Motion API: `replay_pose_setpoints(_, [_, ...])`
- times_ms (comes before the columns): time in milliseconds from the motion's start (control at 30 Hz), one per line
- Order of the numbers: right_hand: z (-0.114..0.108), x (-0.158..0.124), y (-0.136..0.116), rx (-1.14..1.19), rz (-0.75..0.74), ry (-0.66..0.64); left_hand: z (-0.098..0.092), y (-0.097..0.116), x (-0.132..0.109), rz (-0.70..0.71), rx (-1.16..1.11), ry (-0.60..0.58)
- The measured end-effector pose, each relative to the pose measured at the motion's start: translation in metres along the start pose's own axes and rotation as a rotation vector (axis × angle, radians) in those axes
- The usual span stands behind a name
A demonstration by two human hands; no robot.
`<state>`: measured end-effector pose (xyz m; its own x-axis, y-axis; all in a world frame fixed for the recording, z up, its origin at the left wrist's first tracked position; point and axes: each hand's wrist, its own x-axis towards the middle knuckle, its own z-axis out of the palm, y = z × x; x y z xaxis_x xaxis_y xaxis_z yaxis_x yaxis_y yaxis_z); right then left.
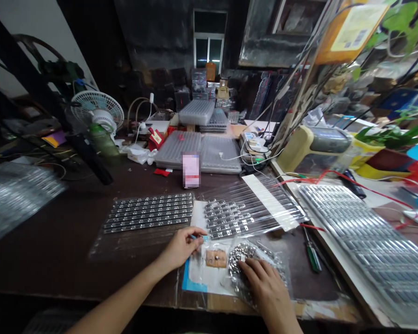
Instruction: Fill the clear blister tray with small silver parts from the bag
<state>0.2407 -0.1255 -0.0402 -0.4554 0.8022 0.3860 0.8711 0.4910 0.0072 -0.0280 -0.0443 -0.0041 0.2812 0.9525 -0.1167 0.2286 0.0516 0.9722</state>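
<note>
My left hand (181, 248) rests on the dark table (55, 232), its fingers pinched on a thin blue tool (199, 238) at the edge of a white sheet (209, 273). My right hand (261, 280) lies with spread fingers on a pile of small shiny metal parts (240, 257) in a clear bag. Between the hands sits a small tan block (216, 258). Just beyond, a clear plastic tray (244, 214) holds rows of metal parts on its left half. Left of it lies a full tray (149, 212).
A green-handled screwdriver (312, 255) lies right of the bag. Stacked clear trays (198, 150) and a small fan (97, 109) stand at the back. More trays (365, 236) cover the right bench, with red wires (320, 176) and a yellowish device (313, 148) behind.
</note>
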Motion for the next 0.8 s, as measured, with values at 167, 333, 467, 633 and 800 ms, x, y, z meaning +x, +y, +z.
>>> replay_pose_setpoints(167, [0.001, 0.012, -0.007, 0.054, 0.167, 0.078, 0.024, 0.002, -0.005, 0.109, 0.216, 0.075])
replay_pose_setpoints(333, [-0.004, 0.021, -0.011, 0.198, 0.298, 0.187, 0.031, 0.003, -0.011, 0.221, 0.352, 0.059])
replay_pose_setpoints(467, [-0.006, 0.022, -0.012, 0.304, 0.351, 0.225, 0.035, 0.001, -0.018, 0.266, 0.417, 0.04])
replay_pose_setpoints(633, [-0.007, 0.021, -0.014, 0.355, 0.347, 0.203, 0.04, 0.0, -0.019, 0.287, 0.512, 0.031])
replay_pose_setpoints(800, [-0.006, 0.021, -0.015, 0.39, 0.358, 0.2, 0.042, -0.003, -0.018, 0.313, 0.563, 0.044])
